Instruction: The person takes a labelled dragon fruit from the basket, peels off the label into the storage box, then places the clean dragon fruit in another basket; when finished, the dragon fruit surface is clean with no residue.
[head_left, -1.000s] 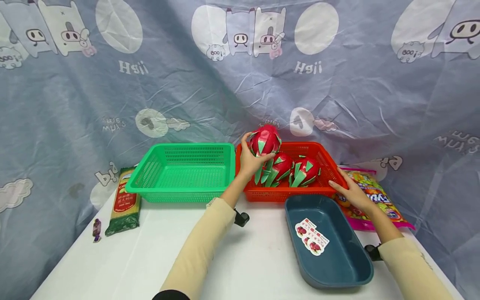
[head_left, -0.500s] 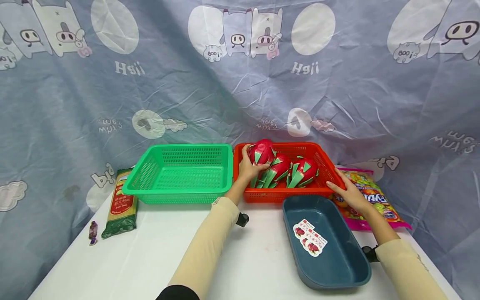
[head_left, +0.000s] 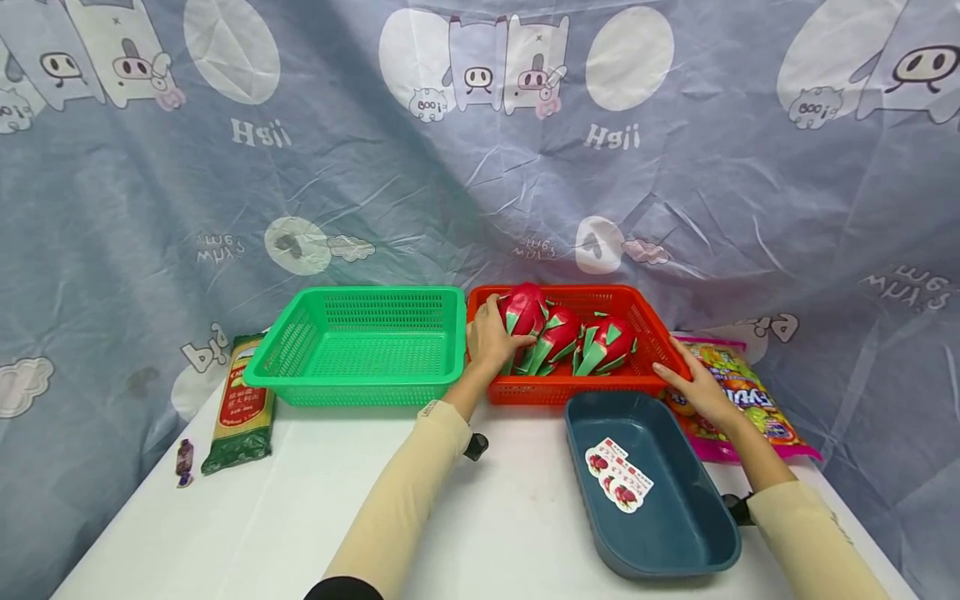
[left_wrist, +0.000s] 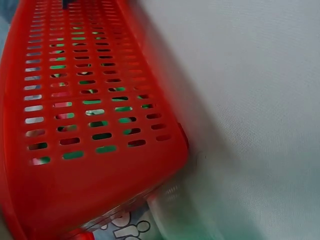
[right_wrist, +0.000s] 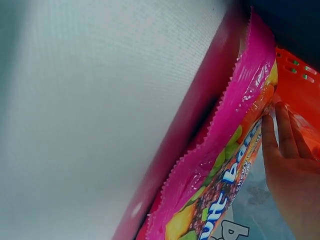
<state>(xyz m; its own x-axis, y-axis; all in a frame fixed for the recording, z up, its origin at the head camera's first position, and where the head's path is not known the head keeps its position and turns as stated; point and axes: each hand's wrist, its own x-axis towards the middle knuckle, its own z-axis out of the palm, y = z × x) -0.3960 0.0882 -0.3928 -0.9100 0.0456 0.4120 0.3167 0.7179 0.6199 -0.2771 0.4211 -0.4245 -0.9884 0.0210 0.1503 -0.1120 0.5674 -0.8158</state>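
Note:
My left hand (head_left: 491, 337) is at the left end of the red basket (head_left: 577, 388), its fingers and thumb around the leftmost dragon fruit (head_left: 525, 307), which is red with green leaf tips. The fruit's lower left part is hidden by the hand. Beside it in the basket lie a middle dragon fruit (head_left: 559, 329) and a right-hand dragon fruit (head_left: 609, 342). The left wrist view shows the slotted outer wall of the red basket (left_wrist: 95, 180). My right hand (head_left: 701, 387) touches the basket's front right corner; in the right wrist view its fingers (right_wrist: 286, 132) are straight.
Left of the red basket stands a green basket (head_left: 360, 395). A dark blue tray (head_left: 690, 525) with fruit-printed cards (head_left: 619, 475) sits in front. A candy bag (head_left: 757, 408) lies at right, a pasta pack (head_left: 243, 408) and wrapped candy (head_left: 184, 462) at left. A patterned curtain (head_left: 420, 200) hangs behind.
My left hand has lowered the dragon fruit from above the red basket's rim into its left end, then shifted slightly left. My right hand has kept its place at the basket's corner.

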